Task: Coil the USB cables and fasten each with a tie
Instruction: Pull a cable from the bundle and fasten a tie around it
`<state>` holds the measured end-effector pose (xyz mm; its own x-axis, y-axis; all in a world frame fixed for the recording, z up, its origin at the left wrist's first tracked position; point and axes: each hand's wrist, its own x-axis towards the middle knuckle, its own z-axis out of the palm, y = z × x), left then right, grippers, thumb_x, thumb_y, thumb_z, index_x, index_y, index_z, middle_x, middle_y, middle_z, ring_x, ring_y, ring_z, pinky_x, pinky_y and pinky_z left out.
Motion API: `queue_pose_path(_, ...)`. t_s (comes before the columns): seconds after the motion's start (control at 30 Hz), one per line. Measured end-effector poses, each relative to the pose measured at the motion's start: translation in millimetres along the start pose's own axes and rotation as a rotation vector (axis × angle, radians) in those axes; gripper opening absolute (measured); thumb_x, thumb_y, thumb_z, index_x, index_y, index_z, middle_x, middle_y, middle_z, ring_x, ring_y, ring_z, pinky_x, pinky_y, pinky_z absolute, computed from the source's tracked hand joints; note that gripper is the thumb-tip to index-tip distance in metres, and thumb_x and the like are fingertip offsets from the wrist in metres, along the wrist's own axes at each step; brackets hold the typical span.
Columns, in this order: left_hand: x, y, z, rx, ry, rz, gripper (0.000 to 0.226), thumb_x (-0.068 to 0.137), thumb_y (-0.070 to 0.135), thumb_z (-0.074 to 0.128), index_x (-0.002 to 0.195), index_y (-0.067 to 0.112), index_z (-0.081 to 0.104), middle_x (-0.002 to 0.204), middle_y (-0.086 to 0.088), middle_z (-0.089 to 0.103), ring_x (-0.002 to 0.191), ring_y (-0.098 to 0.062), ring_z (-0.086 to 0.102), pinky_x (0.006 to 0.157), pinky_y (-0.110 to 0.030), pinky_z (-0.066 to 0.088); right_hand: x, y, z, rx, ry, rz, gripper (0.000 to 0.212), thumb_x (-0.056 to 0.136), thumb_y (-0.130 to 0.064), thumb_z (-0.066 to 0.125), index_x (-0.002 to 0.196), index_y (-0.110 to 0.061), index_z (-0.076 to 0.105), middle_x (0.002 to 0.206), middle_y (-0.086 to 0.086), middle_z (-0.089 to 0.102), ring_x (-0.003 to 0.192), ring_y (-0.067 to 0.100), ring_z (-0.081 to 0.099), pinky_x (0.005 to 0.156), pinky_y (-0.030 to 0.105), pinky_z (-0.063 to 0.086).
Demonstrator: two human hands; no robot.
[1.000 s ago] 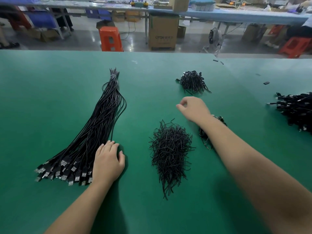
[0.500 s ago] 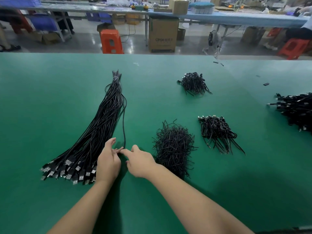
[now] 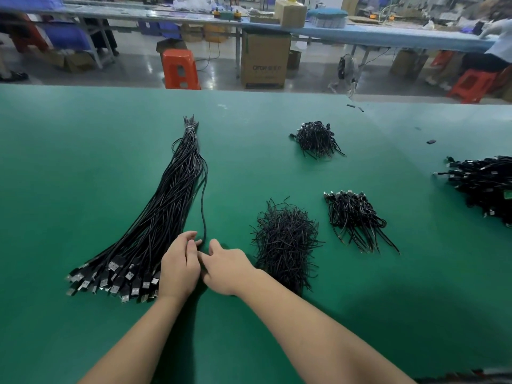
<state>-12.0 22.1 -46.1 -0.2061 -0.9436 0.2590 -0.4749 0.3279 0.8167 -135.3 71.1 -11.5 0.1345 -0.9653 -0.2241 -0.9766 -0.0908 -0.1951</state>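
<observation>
A long bundle of straight black USB cables (image 3: 166, 212) lies at the left of the green table (image 3: 69, 162), tied at its far tip, plugs fanned out near me. One single cable (image 3: 204, 212) bows out from the bundle's right side and runs down between my hands. My left hand (image 3: 180, 268) lies on the bundle's right edge, its fingertips curled onto that cable. My right hand (image 3: 225, 268) meets it from the right, thumb and forefinger pinching the same cable. A heap of black wire ties (image 3: 285, 242) sits just right of my right hand.
A small pile of coiled, tied cables (image 3: 354, 220) lies right of the ties, another pile (image 3: 317, 139) farther back, and a bigger heap (image 3: 482, 184) at the right edge. Small black scraps (image 3: 431, 141) dot the far right. Beyond the table stand stools, boxes and benches.
My right hand came back from the coiled pile at the right and joined my left hand at the bundle. One cable now bows out from the bundle's side.
</observation>
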Motion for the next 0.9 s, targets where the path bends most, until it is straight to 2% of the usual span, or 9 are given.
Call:
queue_pose_path(0.2, 2, -2, 1, 0.027, 0.05, -0.006, 0.023, 0.102, 0.008, 0.046, 0.117, 0.008, 0.063, 0.11, -0.005, 0.068, 0.103, -0.018, 0.064, 0.091, -0.031, 0.045, 1, -5, -1, 0.13, 0.131, 0.224, 0.044, 0.107, -0.046, 0.028, 0.124, -0.012, 0.049, 0.114, 0.014, 0.056, 0.094, 0.037, 0.062, 0.072, 0.042, 0.042)
queue_pose_path(0.27, 2, -3, 2, 0.053, 0.055, 0.003, 0.023, 0.101, 0.008, 0.047, 0.117, 0.008, 0.063, 0.111, -0.005, 0.067, 0.105, -0.02, 0.063, 0.093, -0.034, 0.047, 3, -4, -2, 0.164, 0.134, 0.312, 0.043, 0.105, -0.046, 0.035, 0.118, -0.009, 0.054, 0.113, 0.015, 0.059, 0.1, 0.037, 0.062, 0.075, 0.04, 0.044)
queue_pose_path(0.37, 0, -3, 3, 0.126, 0.011, 0.029, 0.027, 0.097, 0.003, 0.048, 0.119, 0.008, 0.063, 0.116, -0.006, 0.067, 0.108, -0.023, 0.062, 0.096, -0.036, 0.048, 4, 1, -9, 0.28, 0.07, 0.364, 0.025, 0.099, -0.025, 0.055, 0.117, -0.009, 0.051, 0.114, 0.013, 0.063, 0.101, 0.034, 0.062, 0.072, 0.036, 0.044)
queue_pose_path(0.5, 0, -1, 3, 0.313, -0.08, 0.127, 0.044, 0.084, -0.011, 0.049, 0.123, 0.005, 0.065, 0.122, -0.012, 0.067, 0.11, -0.031, 0.062, 0.095, -0.042, 0.051, -5, 14, -19, 0.537, 0.068, 0.358, 0.023, 0.094, -0.013, 0.049, 0.114, -0.02, 0.059, 0.099, 0.003, 0.068, 0.079, 0.023, 0.064, 0.075, 0.034, 0.053)
queue_pose_path(0.6, 2, -1, 3, 0.326, -0.077, 0.111, 0.038, 0.089, -0.003, 0.052, 0.124, 0.007, 0.066, 0.118, -0.013, 0.068, 0.11, -0.03, 0.062, 0.094, -0.041, 0.05, -11, 22, -24, 0.85, 0.109, 0.372, 0.026, 0.097, -0.012, 0.043, 0.099, -0.026, 0.064, 0.079, 0.001, 0.067, 0.061, 0.017, 0.064, 0.074, 0.037, 0.06)
queue_pose_path(0.7, 2, 0, 4, 0.375, -0.089, 0.163, 0.037, 0.085, -0.003, 0.058, 0.121, 0.003, 0.067, 0.113, -0.015, 0.07, 0.106, -0.032, 0.064, 0.092, -0.042, 0.052, -12, 26, -29, 1.193, 0.157, 0.325, 0.036, 0.095, 0.002, 0.042, 0.091, -0.021, 0.07, 0.081, 0.008, 0.072, 0.073, 0.021, 0.071, 0.088, 0.052, 0.058)
queue_pose_path(0.8, 1, 0, 5, 0.423, -0.099, 0.203, 0.037, 0.08, -0.006, 0.061, 0.116, 0.0, 0.068, 0.108, -0.016, 0.071, 0.101, -0.034, 0.065, 0.088, -0.042, 0.054, -15, 27, -35, 1.215, 0.224, 0.201, 0.039, 0.089, 0.011, 0.049, 0.092, -0.021, 0.07, 0.091, 0.016, 0.072, 0.069, 0.011, 0.063, 0.084, 0.042, 0.059)
queue_pose_path(0.83, 0, 1, 5, 0.425, -0.094, 0.205, 0.035, 0.081, -0.005, 0.062, 0.115, 0.0, 0.068, 0.107, -0.016, 0.071, 0.101, -0.034, 0.066, 0.088, -0.042, 0.054, -17, 27, -37, 1.186, 0.251, 0.182, 0.035, 0.089, 0.008, 0.054, 0.092, -0.022, 0.07, 0.086, 0.011, 0.07, 0.064, 0.006, 0.057, 0.079, 0.038, 0.057)
queue_pose_path(0.9, 0, 1, 4, 0.428, -0.075, 0.218, 0.029, 0.085, 0.001, 0.061, 0.113, 0.0, 0.068, 0.106, -0.016, 0.071, 0.099, -0.033, 0.066, 0.087, -0.042, 0.054, -19, 26, -42, 1.161, 0.32, 0.169, 0.019, 0.094, -0.004, 0.064, 0.094, -0.022, 0.072, 0.087, 0.001, 0.068, 0.072, 0.008, 0.061, 0.087, 0.04, 0.058)
